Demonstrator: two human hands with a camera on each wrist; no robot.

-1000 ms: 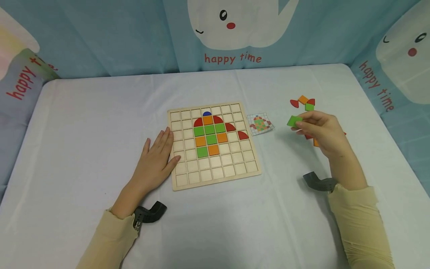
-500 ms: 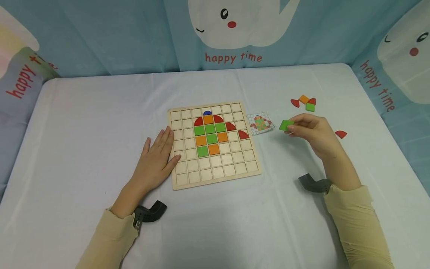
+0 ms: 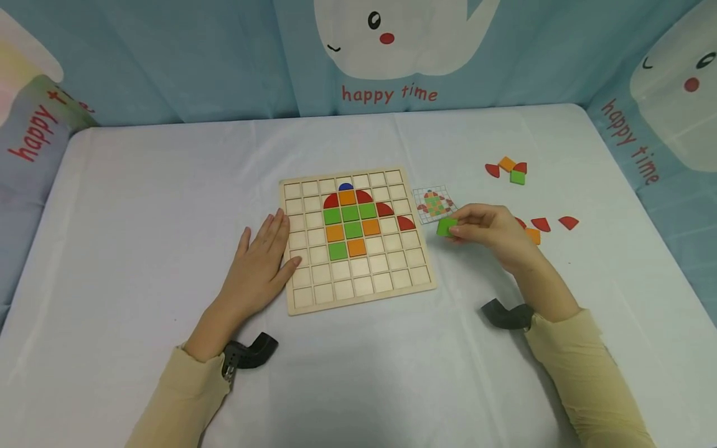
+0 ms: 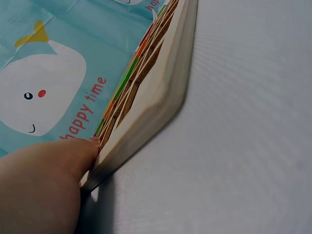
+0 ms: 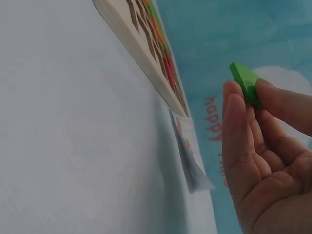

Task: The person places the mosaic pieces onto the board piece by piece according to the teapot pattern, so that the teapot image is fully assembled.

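My right hand (image 3: pixel 490 233) pinches a green square tile (image 3: pixel 446 227) between thumb and fingertips, just off the right edge of the wooden grid board (image 3: pixel 392 280). The right wrist view shows the same green tile (image 5: pixel 245 84) held up by its edge. My left hand (image 3: pixel 254 267) lies flat at the board's left edge, fingers straight and thumb over the rim. In the left wrist view the thumb (image 4: pixel 73 156) touches the board's corner side. Green and orange squares, red quarter-round tiles and a blue half-round tile (image 3: pixel 345 186) sit in the board's cells.
A small printed pattern card (image 3: pixel 428 208) lies right of the board, partly beside the right hand. Loose tiles lie farther right: a far cluster with an orange square (image 3: pixel 506 163) and a green square (image 3: pixel 518 178), and several nearer, including a red quarter-round (image 3: pixel 568 223).
My right hand has carried the green tile leftward and slightly toward me, from the loose tiles to near the card and board. The left hand stays in place.
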